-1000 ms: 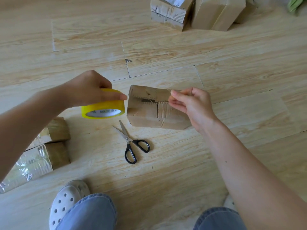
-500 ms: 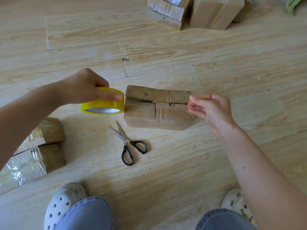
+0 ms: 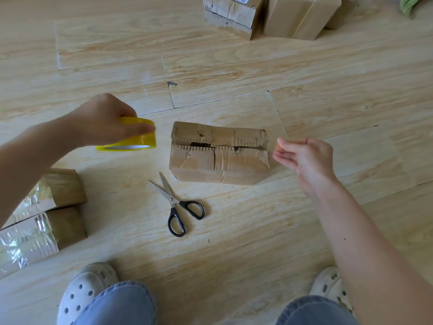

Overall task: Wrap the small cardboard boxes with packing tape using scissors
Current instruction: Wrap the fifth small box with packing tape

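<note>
Tape roll [image 3: 138, 140] gripped by left hand [image 3: 105, 119]; right hand [image 3: 307, 158] beside cardboard box [image 3: 218, 160], fingers [image 3: 282, 157] pinched, hold unclear.

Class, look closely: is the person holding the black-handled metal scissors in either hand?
No, the black-handled metal scissors lie on the pale wooden floor, while the left hand grips the yellow tape roll.

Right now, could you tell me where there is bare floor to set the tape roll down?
Bare floor lies between the torn box and the far boxes, and between the scissors and the shoes. Crowded beside the taped boxes.
</note>
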Demonstrator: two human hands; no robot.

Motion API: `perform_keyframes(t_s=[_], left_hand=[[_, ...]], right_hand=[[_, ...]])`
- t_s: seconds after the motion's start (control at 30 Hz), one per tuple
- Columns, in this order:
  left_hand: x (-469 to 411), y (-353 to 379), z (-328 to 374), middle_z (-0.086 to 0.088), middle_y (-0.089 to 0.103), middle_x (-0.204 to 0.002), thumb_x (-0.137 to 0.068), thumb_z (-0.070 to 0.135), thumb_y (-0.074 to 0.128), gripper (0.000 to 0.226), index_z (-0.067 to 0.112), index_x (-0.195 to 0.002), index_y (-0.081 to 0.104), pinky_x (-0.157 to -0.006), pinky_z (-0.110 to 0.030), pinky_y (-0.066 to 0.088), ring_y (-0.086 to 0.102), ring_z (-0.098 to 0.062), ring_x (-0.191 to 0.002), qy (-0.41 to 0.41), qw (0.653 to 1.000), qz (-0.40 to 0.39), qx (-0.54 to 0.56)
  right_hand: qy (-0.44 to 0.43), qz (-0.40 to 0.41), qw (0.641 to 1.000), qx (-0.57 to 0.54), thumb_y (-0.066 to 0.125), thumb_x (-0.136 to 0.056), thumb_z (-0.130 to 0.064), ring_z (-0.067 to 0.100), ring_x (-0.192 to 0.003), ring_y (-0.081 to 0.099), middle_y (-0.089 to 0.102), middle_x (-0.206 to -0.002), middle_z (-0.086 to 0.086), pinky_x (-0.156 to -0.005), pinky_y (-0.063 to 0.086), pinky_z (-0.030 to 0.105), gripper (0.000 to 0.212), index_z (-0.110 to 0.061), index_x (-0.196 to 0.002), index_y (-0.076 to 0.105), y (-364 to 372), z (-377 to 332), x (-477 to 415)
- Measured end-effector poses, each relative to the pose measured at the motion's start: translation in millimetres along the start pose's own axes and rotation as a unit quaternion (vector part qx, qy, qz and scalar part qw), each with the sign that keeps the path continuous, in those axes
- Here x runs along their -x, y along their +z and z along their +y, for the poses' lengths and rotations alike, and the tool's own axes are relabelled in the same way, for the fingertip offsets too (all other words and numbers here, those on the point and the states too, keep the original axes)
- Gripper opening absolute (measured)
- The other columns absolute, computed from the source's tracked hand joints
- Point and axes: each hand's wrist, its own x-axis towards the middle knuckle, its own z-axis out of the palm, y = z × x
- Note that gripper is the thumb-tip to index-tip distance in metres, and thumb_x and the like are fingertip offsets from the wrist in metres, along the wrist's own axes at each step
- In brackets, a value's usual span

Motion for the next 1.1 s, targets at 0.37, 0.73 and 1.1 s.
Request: perform_keyframes(t_s=[0.37,0.73,1.1], left_hand=[[-15.0,16.6,6.9,0.004,0.064,-0.074,-0.051,0.074,0.058,0.052,0.032,-0.079,0.072,-0.052,-0.023,0.037,0.054,-0.008,-0.067,-0.022,0.998,0.010,0.049],[-34.2,40.7,-9.3,0.007,0.061,-0.071,-0.069,0.064,0.066,0.049,0.022,-0.092,0.076,-0.051,-0.023,0.037,0.053,-0.007,-0.067,-0.028,1.000,-0.002,0.010],[-34.8,56.2,-15.8,0.004,0.062,-0.093,-0.071,0.058,0.071,0.045,0.033,-0.108,0.071,-0.070,-0.031,0.042,0.057,-0.019,-0.088,-0.032,0.998,-0.002,0.051]], right_hand=[[-0.007,0.047,0.998,0.032,0.076,-0.076,0.005,0.023,-0.069,0.073,0.072,-0.063,0.008,-0.062,0.058,0.026,0.012,0.002,-0.076,0.064,-7.1,-0.2,-11.9],[0.037,0.045,0.996,0.074,0.075,-0.079,0.001,0.021,-0.071,0.074,0.073,-0.068,0.007,-0.062,0.059,0.026,0.009,0.002,-0.082,0.066,-7.1,20.2,-19.4],[0.082,0.056,0.984,0.151,0.063,-0.088,-0.008,0.012,-0.073,0.070,0.071,-0.070,-0.002,-0.056,0.056,0.023,0.014,-0.015,-0.077,0.066,12.1,30.3,-28.4]])
